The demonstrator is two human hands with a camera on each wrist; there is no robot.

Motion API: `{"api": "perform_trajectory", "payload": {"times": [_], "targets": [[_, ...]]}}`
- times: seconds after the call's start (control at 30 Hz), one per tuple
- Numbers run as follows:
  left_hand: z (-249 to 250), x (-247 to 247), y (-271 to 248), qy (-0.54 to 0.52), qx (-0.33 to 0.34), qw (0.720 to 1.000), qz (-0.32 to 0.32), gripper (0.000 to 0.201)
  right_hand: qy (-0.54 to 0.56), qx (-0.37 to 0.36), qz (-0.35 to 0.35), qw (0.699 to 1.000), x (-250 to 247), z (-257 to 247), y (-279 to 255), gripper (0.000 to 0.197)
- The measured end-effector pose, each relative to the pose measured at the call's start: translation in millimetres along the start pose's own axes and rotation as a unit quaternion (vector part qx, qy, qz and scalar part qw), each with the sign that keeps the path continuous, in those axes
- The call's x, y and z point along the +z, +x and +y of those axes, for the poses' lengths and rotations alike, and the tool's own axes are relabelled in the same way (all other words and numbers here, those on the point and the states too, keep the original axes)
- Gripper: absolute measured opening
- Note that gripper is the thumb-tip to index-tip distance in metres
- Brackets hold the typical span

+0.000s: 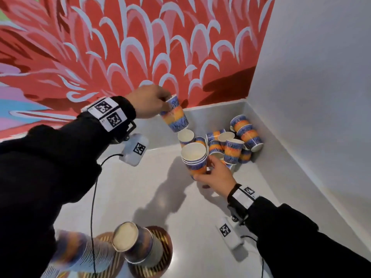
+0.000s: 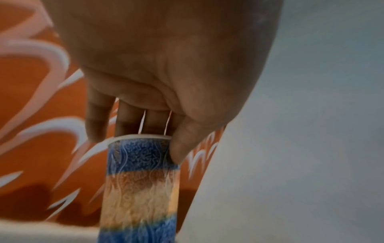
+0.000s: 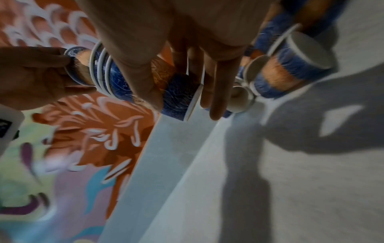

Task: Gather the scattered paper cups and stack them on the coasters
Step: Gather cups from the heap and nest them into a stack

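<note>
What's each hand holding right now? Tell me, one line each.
Left hand: pinches the rim of a single paper cup, lifted off the counter.
Right hand: grips a short nested stack of cups.

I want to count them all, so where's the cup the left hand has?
In the head view, the left hand holds the single paper cup in the air by the red mural wall, above the loose cups.
</note>
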State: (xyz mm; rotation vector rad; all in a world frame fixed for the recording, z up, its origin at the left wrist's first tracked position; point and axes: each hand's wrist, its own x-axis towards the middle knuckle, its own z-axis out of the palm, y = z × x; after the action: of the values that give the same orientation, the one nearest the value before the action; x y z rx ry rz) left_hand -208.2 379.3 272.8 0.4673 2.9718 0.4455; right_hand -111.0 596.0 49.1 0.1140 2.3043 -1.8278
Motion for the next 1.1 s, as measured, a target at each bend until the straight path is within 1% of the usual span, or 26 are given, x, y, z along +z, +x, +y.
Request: {"api": "perform_trajectory", "payload": {"times": [0.07, 0.13, 0.23, 0.3, 0.4, 0.5, 0.53, 0.6, 0.63, 0.7, 0.73, 0.77, 0.83, 0.9, 1.0, 1.1], "targets": [[11.2, -15.4, -34.3, 0.007, 0.033, 0.999, 0.035, 0.008, 0.021, -0.039, -0.011, 0.999, 7.1, -27.4, -6.7, 0.057], [19.6, -20.1, -69.6, 0.014, 0.063, 0.996, 0.066, 0.008, 0.04, -0.068, -0.016, 0.997, 13.2, -50.7, -15.5, 0.054], [23.1, -15.3, -118.6, 0.017, 0.092, 0.988, 0.12, 0.009, 0.052, -0.087, -0.025, 0.995, 20.8, -70.3, -31.7, 0.049], [20.9, -10.5, -143.6, 0.017, 0.114, 0.984, 0.133, 0.011, 0.051, -0.1, -0.034, 0.993, 27.2, -77.6, -43.2, 0.05], [14.6, -4.5, -169.3, 0.036, 0.141, 0.98, 0.132, 0.024, 0.045, -0.117, -0.047, 0.991, 35.3, -85.7, -59.6, 0.052], [0.8, -7.2, -193.5, -0.011, 0.143, 0.978, 0.15, 0.034, 0.052, -0.14, -0.058, 0.987, 48.8, -96.3, -74.9, 0.051], [-7.6, -10.8, -202.2, -0.025, 0.14, 0.976, 0.166, 0.04, 0.052, -0.152, -0.062, 0.985, 55.7, -100.9, -80.2, 0.052], [-24.5, -20.8, -219.6, -0.038, 0.134, 0.972, 0.189, 0.062, 0.05, -0.177, -0.074, 0.98, 68.4, -111.6, -90.5, 0.053], [-33.7, -26.3, -228.4, -0.048, 0.134, 0.974, 0.175, 0.075, 0.046, -0.191, -0.079, 0.977, 75.0, -117.6, -95.3, 0.053], [-50.5, -37.1, -248.9, -0.068, 0.13, 0.983, 0.113, 0.093, 0.035, -0.223, -0.086, 0.97, 90.5, -129.5, -103.8, 0.054], [-56.9, -40.4, -258.4, -0.071, 0.125, 0.986, 0.085, 0.095, 0.029, -0.239, -0.088, 0.967, 97.3, -135.0, -107.4, 0.054], [-63.8, -43.1, -268.5, -0.072, 0.121, 0.988, 0.071, 0.092, 0.025, -0.253, -0.088, 0.963, 105.0, -140.6, -110.9, 0.055], [-81.8, -46.2, -287.6, -0.095, 0.107, 0.986, 0.081, 0.083, 0.032, -0.27, -0.09, 0.958, 121.7, -150.1, -118.1, 0.057], [-105.0, -46.3, -305.6, -0.14, 0.082, 0.981, 0.103, 0.077, 0.072, -0.277, -0.092, 0.954, 138.6, -159.7, -128.3, 0.061], [-139.7, -36.1, -331.2, -0.207, 0.053, 0.972, 0.1, 0.079, 0.144, -0.287, -0.094, 0.942, 162.9, -178.4, -147.0, 0.066], [-167.6, -17.7, -353.1, -0.246, 0.058, 0.962, 0.108, 0.079, 0.171, -0.316, -0.104, 0.928, 194.1, -197.1, -162.2, 0.063]]}}
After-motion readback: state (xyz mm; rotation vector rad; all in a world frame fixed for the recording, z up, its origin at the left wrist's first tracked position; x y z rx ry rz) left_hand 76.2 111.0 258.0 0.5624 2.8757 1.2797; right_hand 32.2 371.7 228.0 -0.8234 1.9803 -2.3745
